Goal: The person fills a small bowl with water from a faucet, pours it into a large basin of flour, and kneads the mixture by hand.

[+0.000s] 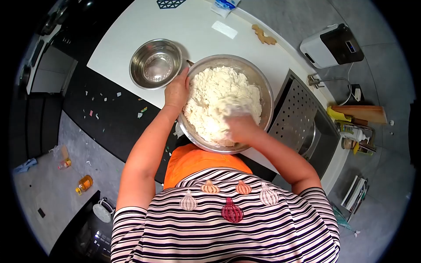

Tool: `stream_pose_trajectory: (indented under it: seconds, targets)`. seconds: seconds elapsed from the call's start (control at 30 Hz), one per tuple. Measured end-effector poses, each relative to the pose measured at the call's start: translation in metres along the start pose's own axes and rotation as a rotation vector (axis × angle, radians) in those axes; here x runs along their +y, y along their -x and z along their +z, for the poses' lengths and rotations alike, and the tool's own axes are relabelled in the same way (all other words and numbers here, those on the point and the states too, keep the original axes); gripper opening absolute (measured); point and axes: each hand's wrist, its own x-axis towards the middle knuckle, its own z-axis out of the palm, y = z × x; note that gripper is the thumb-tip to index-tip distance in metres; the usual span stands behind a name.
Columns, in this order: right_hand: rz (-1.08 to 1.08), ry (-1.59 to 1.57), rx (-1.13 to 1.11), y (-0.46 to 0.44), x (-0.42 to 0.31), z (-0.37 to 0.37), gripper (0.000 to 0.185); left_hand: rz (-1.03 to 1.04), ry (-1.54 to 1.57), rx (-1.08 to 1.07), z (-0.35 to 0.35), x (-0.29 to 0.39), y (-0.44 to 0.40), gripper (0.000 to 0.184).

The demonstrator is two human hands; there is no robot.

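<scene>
A large metal bowl [266, 90] holds a big mass of pale, shaggy, floury dough [219, 90] and sits at the counter's front edge, against my body. My left hand [177, 90] grips the bowl's left side, fingers along the outside near the rim. Inside the bowl, my right hand [240, 125] is in the lower right part of the dough. Motion blurs its fingers, and dough seems to cover them. Just left of my left hand stands a smaller metal bowl [136, 65] with a shiny bottom; I cannot tell whether it holds clear liquid.
Right of the large bowl is a sink with a perforated metal tray [291, 116] and a faucet [313, 81]. A ginger root [264, 35], a white packet [225, 8] and a dark lattice trivet [171, 3] lie on the counter [197, 33]. An oil bottle [84, 184] lies on the floor.
</scene>
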Motion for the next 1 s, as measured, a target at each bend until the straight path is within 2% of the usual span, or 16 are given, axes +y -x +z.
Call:
stream_pose_trajectory:
  seconds: [0.03,0.17,0.27,0.3,0.33,0.43,0.6,0.73,0.8,0.87,0.9,0.97,1.0]
  targets:
    - [-0.061,0.113,-0.006,-0.009,-0.013,0.003,0.05,0.004,-0.005,0.003,0.001,-0.001,0.0,0.036]
    - [-0.046,0.188,-0.058,-0.065,-0.014,0.012,0.054,0.062,-0.004,-0.012,0.001,-0.006,0.001,0.036]
    - [-0.015,0.253,0.026,-0.094,0.002,0.011,0.057,0.105,0.024,-0.008,0.001,-0.008,-0.002,0.037]
    - [0.057,0.264,0.03,-0.1,0.01,0.01,0.054,0.107,0.032,-0.009,0.001,-0.009,-0.003,0.037]
    - [0.128,0.276,0.032,-0.1,0.013,0.007,0.051,0.105,0.04,-0.01,0.001,-0.011,-0.002,0.036]
    - [0.235,0.055,0.142,-0.072,0.037,0.0,0.049,0.135,0.0,0.048,0.003,-0.012,0.0,0.034]
    - [0.44,-0.017,0.006,-0.022,0.055,-0.023,0.04,0.118,0.03,0.074,0.004,-0.011,0.001,0.033]
    - [0.467,-0.083,-0.142,-0.011,0.03,-0.035,0.039,0.127,0.039,0.083,0.006,-0.013,0.0,0.034]
    - [0.289,0.01,0.036,-0.009,0.005,-0.027,0.034,0.139,0.036,0.083,0.006,-0.013,0.0,0.034]
    - [0.002,0.265,0.058,-0.022,-0.014,-0.005,0.036,0.162,0.029,0.086,0.005,-0.012,-0.001,0.035]
    - [0.01,0.261,0.062,-0.034,-0.012,0.019,0.036,0.153,0.03,0.068,0.003,-0.011,-0.001,0.035]
    - [-0.034,0.315,0.225,-0.064,0.001,0.063,0.038,0.148,0.025,0.044,0.002,-0.011,-0.002,0.036]
    - [-0.031,0.31,0.226,-0.076,0.0,0.051,0.038,0.161,0.032,0.038,0.002,-0.012,-0.003,0.037]
